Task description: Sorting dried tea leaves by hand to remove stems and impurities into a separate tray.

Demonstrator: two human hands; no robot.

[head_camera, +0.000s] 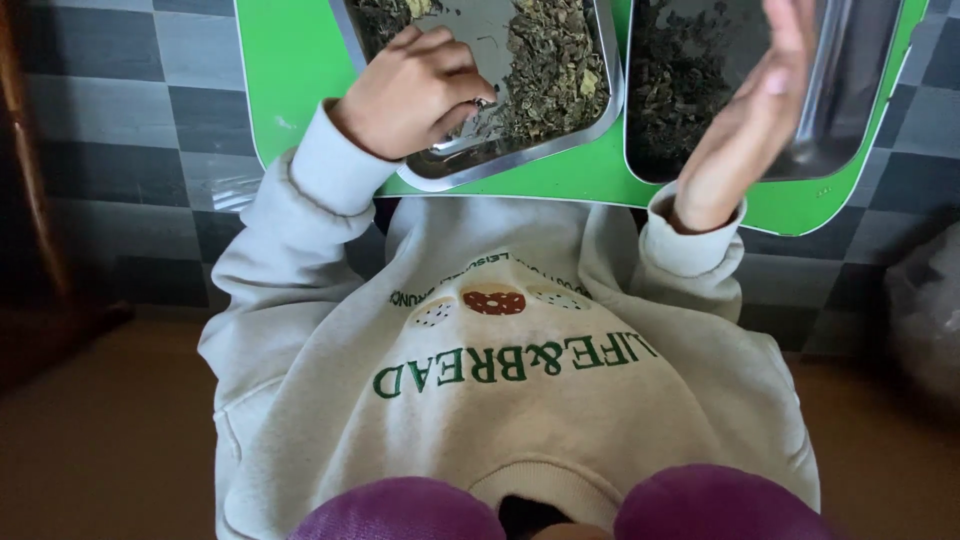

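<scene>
Nearest the camera are purple-clad knees and a cream sweatshirt with green lettering and small round motifs; beyond the cuffs the two hands work over a green board that lies on a grey checked floor. The left hand is curled into a loose pinch over the left steel tray, fingertips closed on a small bit of the dried dark leaves (whether it holds one flake or several I cannot tell). The right hand is flat and spread, holding nothing, its palm against the near edge of the right steel tray, where finer dark leaf matter is heaped to the left. I judge the leaves very light, brittle and crumbly, best taken by a gentle fingertip pinch or a scoop, not squeezed. The trays look stiff, smooth and slippery, best gripped at the rolled rim. The left tray sits skewed, its long axis running away and slightly leftward; the loose leaves have no common direction.
</scene>
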